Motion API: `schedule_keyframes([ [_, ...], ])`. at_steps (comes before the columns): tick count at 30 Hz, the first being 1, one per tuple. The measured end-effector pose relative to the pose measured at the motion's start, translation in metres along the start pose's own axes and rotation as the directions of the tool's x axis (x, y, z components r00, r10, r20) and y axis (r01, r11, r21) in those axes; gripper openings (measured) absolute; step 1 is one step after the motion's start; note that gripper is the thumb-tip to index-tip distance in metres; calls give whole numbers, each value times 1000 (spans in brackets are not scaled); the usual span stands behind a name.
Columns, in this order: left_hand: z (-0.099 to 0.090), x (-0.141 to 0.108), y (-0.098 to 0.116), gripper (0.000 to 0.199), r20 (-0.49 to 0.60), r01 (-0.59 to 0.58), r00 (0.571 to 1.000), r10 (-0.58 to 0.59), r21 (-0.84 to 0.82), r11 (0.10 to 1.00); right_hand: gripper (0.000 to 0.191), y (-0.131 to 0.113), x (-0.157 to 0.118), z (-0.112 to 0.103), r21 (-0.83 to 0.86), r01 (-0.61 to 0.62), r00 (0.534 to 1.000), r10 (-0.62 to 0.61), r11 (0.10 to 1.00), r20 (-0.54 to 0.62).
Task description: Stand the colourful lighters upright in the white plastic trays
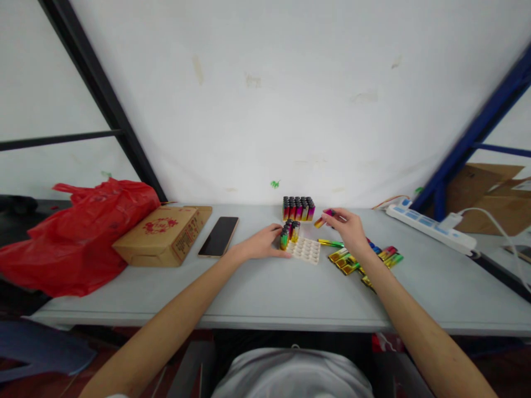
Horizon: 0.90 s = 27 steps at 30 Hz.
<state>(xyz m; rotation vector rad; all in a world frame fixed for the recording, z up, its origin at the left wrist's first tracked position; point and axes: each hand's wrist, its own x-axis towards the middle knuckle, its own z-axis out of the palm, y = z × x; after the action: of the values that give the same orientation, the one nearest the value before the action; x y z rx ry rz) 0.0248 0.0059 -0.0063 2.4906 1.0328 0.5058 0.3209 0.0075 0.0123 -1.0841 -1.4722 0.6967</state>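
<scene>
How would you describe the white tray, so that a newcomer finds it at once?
On the grey table, look between the person's left hand and right hand. The white tray lies there, in front of a packed block of cylinders. Its round hollows set it apart: many are bare, with black-topped cylinders standing only toward its left side.

Standing cylinders (298, 211) black-topped, magenta fading to gold; tray (305, 251) off-white; bag (83, 237) red; carton (160, 235) brown, red floral print
</scene>
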Motion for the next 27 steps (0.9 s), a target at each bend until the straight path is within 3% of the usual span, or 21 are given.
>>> schedule_keyframes([
  [4,0,0,0,79,3,-5,1000,5,9,1000,51,-6,-5,13,242,-125,991,109,962,78],
  [6,1,0,-1,79,-2,-13,1000,13,12,1000,51,-9,-10,18,320,-217,970,168,922,176],
  [9,1,0,-1,79,-10,-19,1000,20,4,1000,49,-13,-18,27,352,-321,915,192,879,354],
  [12,2,0,-2,78,-24,-29,999,29,-8,1000,50,-16,-24,40,310,-304,888,150,901,435],
  [18,2,0,-3,79,-31,-35,999,34,-18,999,62,-14,-30,57,111,-293,887,228,950,401],
  [23,2,0,-4,77,-38,-43,998,42,-30,999,69,-9,-29,56,-79,-245,928,258,966,270],
  [27,2,0,-4,75,-30,-32,999,31,-30,999,64,-8,-28,55,-124,-251,939,272,960,211],
])
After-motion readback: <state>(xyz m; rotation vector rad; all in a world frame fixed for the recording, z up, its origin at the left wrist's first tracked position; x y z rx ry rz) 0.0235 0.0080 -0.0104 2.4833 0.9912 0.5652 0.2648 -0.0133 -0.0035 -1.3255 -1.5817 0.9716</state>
